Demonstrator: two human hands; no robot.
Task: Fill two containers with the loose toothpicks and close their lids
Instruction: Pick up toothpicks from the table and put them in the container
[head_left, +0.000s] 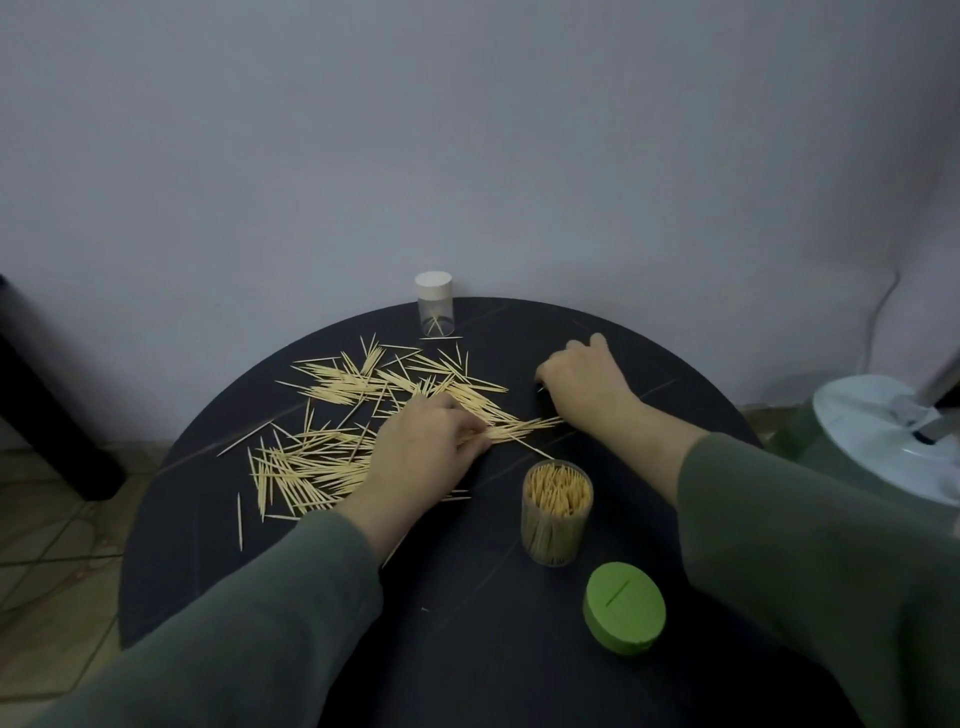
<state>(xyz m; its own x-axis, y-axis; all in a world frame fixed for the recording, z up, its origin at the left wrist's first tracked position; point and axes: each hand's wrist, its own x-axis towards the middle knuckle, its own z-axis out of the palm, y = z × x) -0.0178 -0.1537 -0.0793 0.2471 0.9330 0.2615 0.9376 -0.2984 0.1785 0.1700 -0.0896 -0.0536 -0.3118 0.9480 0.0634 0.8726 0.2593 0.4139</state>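
Note:
Loose toothpicks (332, 410) lie scattered over the left half of the round black table (467, 597). My left hand (426, 447) lies on the pile and pinches a small bundle of them at its fingertips. My right hand (582, 382) rests curled on the table just right of the pile; a toothpick tip shows under its fingers. An open clear container (556, 512), nearly full of upright toothpicks, stands near the front right. Its green lid (623, 616) lies in front of it. A second clear container (435, 304) with a white lid on it stands at the far edge, holding a few toothpicks.
The table stands against a pale wall. A white fan base (893, 441) with a cable sits on the floor to the right. A dark piece of furniture (47, 410) stands at the left over a tiled floor.

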